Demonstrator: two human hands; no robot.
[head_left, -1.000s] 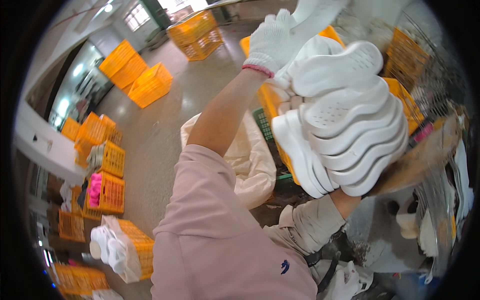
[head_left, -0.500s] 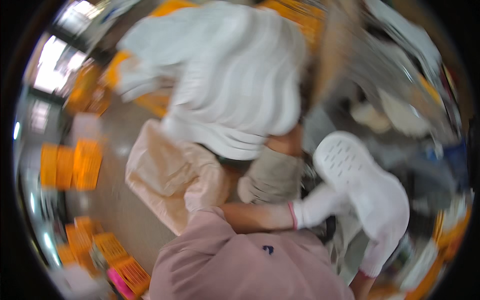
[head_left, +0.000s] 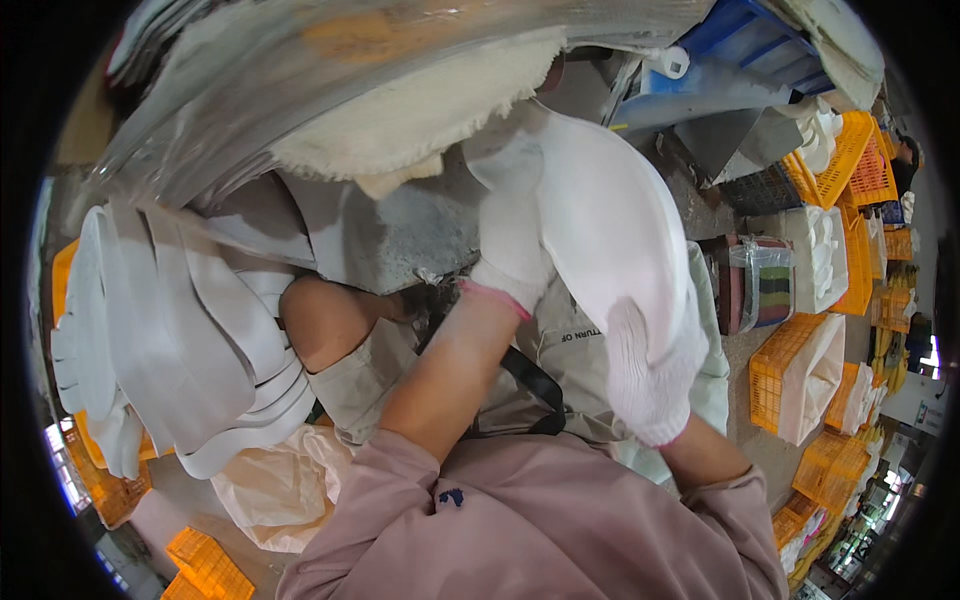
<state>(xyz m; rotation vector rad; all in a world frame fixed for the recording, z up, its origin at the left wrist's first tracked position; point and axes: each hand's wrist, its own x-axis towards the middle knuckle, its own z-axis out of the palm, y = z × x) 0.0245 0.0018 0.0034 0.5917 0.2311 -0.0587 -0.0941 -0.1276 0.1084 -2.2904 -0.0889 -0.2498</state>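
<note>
A white shoe sole is held between my two gloved hands, its smooth curved face turned up. My left hand, in a white knit glove with a pink cuff edge, is closed on its far left end. My right hand, gloved alike, grips the near right end with the thumb on top. Just beyond my left hand is a cream, frayed-edged cloth wheel under a hood with clear plastic sheeting. Whether the sole touches the wheel, I cannot tell.
Several white soles are stacked at the left on an orange crate. A pale cloth-lined bag lies by my left elbow. Grey metal sheet stands below the wheel. Orange crates and a strapped bundle stand at the right.
My view has swung to the right, so the stacked soles now lie at the left. Both hands have brought the sole up beside the frayed wheel, its dotted face no longer showing.
</note>
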